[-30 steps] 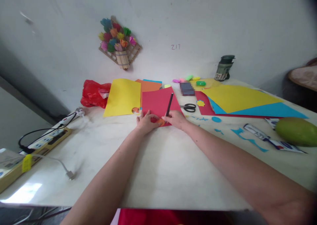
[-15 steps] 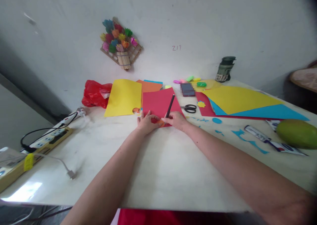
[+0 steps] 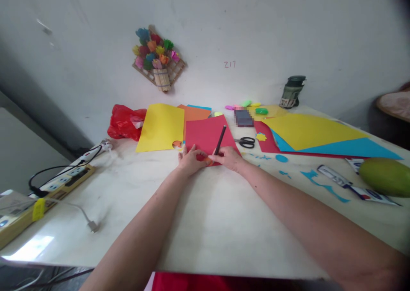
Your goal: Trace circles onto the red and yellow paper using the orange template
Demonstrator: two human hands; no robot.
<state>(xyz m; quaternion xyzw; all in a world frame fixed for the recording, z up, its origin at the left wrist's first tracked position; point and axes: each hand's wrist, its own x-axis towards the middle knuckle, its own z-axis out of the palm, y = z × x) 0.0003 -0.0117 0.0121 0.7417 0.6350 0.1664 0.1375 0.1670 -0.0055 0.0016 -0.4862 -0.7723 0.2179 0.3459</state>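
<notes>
My right hand (image 3: 226, 157) is closed on a dark pen (image 3: 220, 140), held upright with a slight tilt over the near edge of a red sheet (image 3: 205, 133). My left hand (image 3: 191, 160) lies at the sheet's near left corner, its fingers apart, with thumb and fingertips pressing beside a small orange paper piece (image 3: 209, 161). That piece lies on the red sheet between both hands, partly covered by the fingers. Black-handled scissors (image 3: 247, 142) rest just right of the red sheet.
Yellow paper (image 3: 162, 127) and a red plastic bag (image 3: 125, 122) lie left. A power strip (image 3: 64, 181) runs along the left edge. At right are large yellow and blue sheets, blue scraps, glue tubes (image 3: 335, 175), a green fruit (image 3: 384, 177) and a bottle (image 3: 292, 92).
The whole view has shifted slightly, so things appear a little lower. Both hands keep about the same place on the red sheet, and the pen stays in my right hand.
</notes>
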